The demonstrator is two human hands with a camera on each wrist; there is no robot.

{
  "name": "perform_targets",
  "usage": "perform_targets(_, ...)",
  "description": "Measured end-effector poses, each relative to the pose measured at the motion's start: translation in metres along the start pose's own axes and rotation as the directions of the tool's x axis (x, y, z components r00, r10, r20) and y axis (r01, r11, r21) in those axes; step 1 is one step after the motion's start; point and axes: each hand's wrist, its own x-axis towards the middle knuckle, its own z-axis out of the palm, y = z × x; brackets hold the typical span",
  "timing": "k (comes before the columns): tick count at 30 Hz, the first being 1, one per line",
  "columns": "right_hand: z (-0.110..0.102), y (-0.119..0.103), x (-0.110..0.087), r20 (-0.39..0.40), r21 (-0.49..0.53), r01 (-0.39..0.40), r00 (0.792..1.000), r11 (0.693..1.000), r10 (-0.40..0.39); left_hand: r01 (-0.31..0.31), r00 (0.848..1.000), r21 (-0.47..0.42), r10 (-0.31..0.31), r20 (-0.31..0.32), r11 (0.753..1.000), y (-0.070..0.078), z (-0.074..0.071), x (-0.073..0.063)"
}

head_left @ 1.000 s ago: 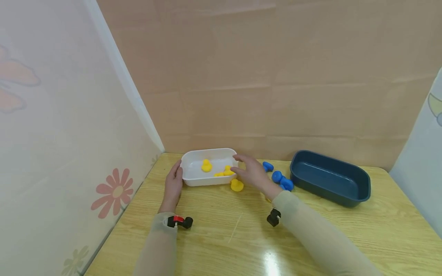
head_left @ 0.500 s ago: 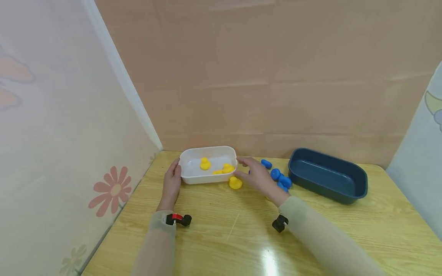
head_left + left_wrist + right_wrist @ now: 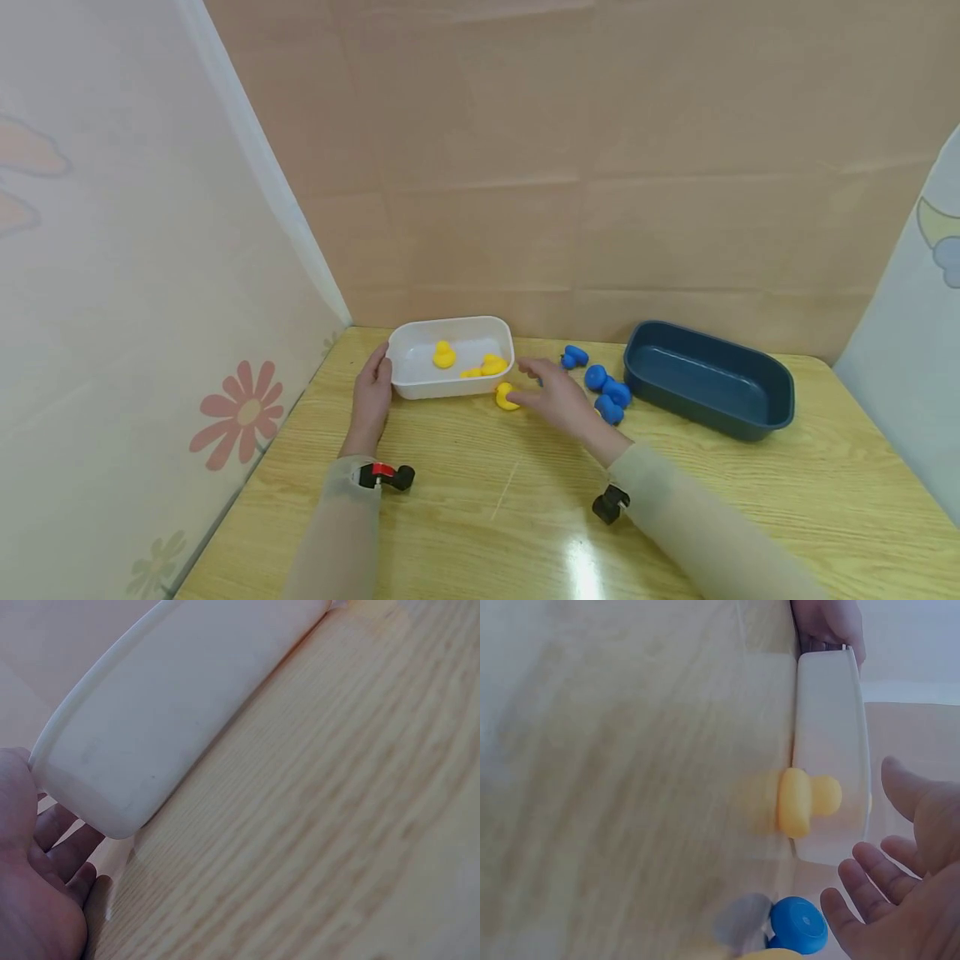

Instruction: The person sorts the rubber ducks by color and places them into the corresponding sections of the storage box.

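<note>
A white plastic tub (image 3: 442,389) stands at the back left with several yellow toy ducks (image 3: 444,355) in it. My left hand (image 3: 371,402) rests against the tub's left end, its fingers fairly straight along the outside and the thumb near the front corner. Just outside the tub's front right corner, another yellow duck (image 3: 795,802) sits on the table. My right hand (image 3: 558,400) hovers at the right of that duck, thumb and fingers spread apart with nothing between them. In the head view the thumb tip overlaps the duck's right side.
Several blue rounded toys (image 3: 617,393) lie on the wooden table (image 3: 465,500) right of my right hand, partly hidden by it. A dark blue tub (image 3: 708,379) with bare insides stands at the back right. A brown paper-like wall (image 3: 480,167) closes off the back.
My right hand has drawn away from the tub's right end and come down toward the duck outside it. More of the blue toys shows. My left hand stays at the tub.
</note>
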Motion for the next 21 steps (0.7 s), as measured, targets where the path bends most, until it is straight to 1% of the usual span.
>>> perform_targets(10,0.015,0.004,-0.005,-0.015,-0.002,0.009,1.000,1.000,-0.009,0.000,1.000,-0.010,0.000,-0.003,1.000,0.000,0.000,0.001)
perform_targets(21,0.023,0.007,-0.008,0.000,0.007,-0.028,1.000,1.000,0.028,0.003,1.000,-0.002,-0.003,-0.004,1.000,0.000,0.000,0.000)
